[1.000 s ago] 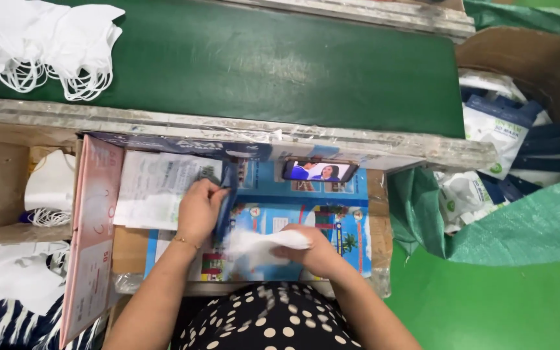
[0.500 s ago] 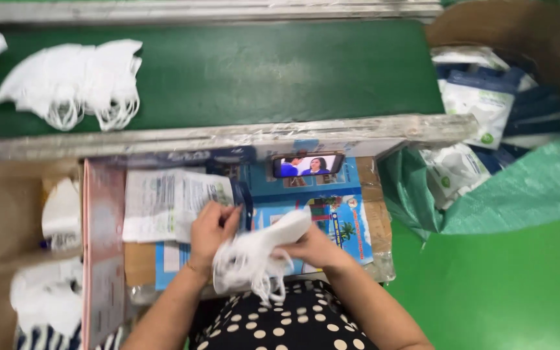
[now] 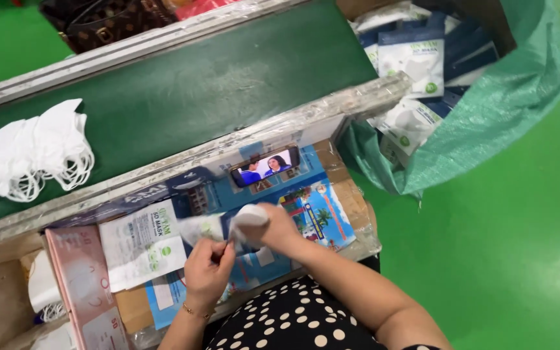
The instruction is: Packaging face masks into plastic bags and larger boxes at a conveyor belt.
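Left hand: your left hand (image 3: 207, 267) sits low over the work board, fingers curled in, pinching the near edge of the mask pouch (image 3: 205, 228); thin bracelet at the wrist.
Right hand: your right hand (image 3: 279, 228) is knuckles-up, forearm coming in from lower right, fingers closed around the folded white mask (image 3: 249, 219).
Mask: soft white fabric, folded into a rounded wad, between your two hands, just at the mouth of the pouch; how far it is inside, can't tell.
Pouch: flat glossy plastic, blue and white, rectangular, crinkled where you pinch it.
Pouch stack: flat white printed pouches (image 3: 142, 244), smooth film, lying just left of your left hand.
Work board: cardboard (image 3: 351, 201) wrapped in shiny clear film, blue printed sheets under the film.
Phone: small dark slab (image 3: 265, 166) propped at the far edge of the board, screen lit.
Belt: matte green conveyor belt (image 3: 215, 84), metal side rail taped over.
Loose masks: pile of white masks with ear loops (image 3: 30, 155) on the belt, far left, well apart from your hands.
Sack: woven green bag (image 3: 487, 110) on the right, packed pouches (image 3: 409, 58) inside.
Pink box: flat pink carton (image 3: 85, 285) upright at left of the board.
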